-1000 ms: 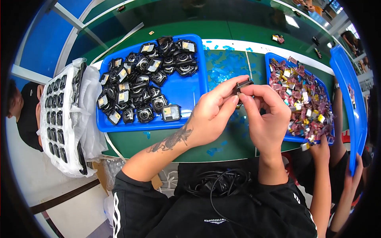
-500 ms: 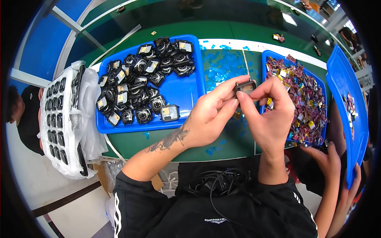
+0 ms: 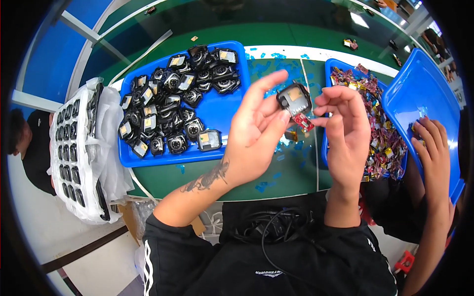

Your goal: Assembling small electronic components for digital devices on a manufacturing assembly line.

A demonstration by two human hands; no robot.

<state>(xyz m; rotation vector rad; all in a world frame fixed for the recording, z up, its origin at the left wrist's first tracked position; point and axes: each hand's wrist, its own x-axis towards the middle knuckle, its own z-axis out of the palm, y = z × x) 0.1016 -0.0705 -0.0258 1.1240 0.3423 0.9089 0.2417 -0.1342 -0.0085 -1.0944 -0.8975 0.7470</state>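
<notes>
My left hand (image 3: pixel 261 126) grips a black square watch case (image 3: pixel 295 98) between thumb and fingers, its open inside with a grey and tan part turned up. From the case's lower edge a small red piece (image 3: pixel 302 121) sticks out toward my right hand (image 3: pixel 345 130). That hand is open beside it, fingers loosely curled and apart; one fingertip is close to the red piece, and whether it touches I cannot tell. Left of my hands, a blue tray (image 3: pixel 222 116) holds many black watch cases (image 3: pixel 177 143).
On the right, another blue tray (image 3: pixel 328 148) is heaped with small reddish and yellow parts (image 3: pixel 380 133). A co-worker's hand (image 3: pixel 434 153) is at a tilted blue tray (image 3: pixel 412 93) over it. Blue film scraps (image 3: pixel 279 61) litter the green table. White-wrapped trays (image 3: pixel 91 143) stand far left.
My right hand has come off the watch case and its fingers have spread. The case has turned, showing its inside and the red piece. The co-worker's tray has swung left over the heaped parts.
</notes>
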